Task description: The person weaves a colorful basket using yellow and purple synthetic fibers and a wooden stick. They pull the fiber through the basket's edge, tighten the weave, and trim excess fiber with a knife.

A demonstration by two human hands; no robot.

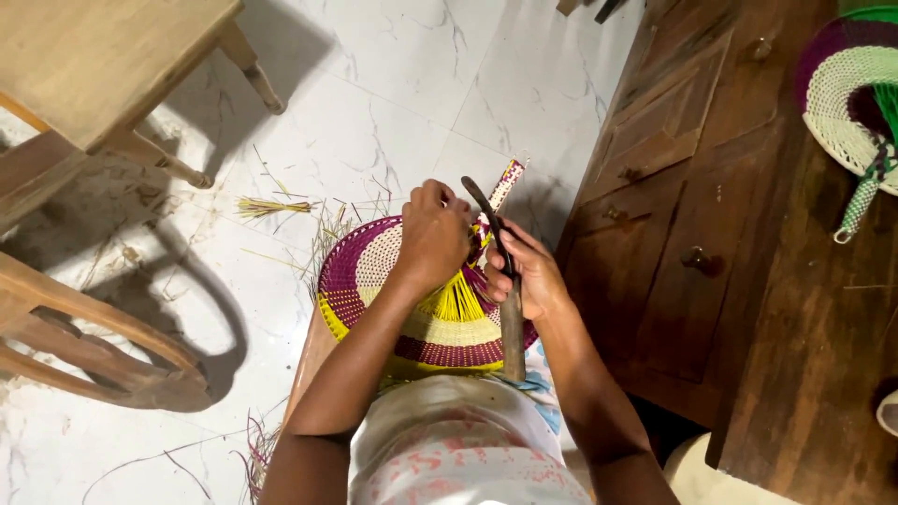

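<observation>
A round woven fan (369,271) in purple, cream and yellow bands rests on my lap, its woven handle (505,183) pointing away over the floor. My left hand (432,236) presses down on the fan near the handle's base, fingers curled on the weave. My right hand (528,271) grips a long dark knife with a wooden handle (512,323), its blade tip (474,190) angled up beside my left hand. Yellow strands (458,301) fan out from the centre under my wrists.
A wooden chair (89,75) stands at the upper left and a curved wooden frame (84,351) at the left. A dark wooden cabinet (711,215) fills the right side, with another woven fan (847,98) on top. Loose straw (267,206) litters the white marble floor.
</observation>
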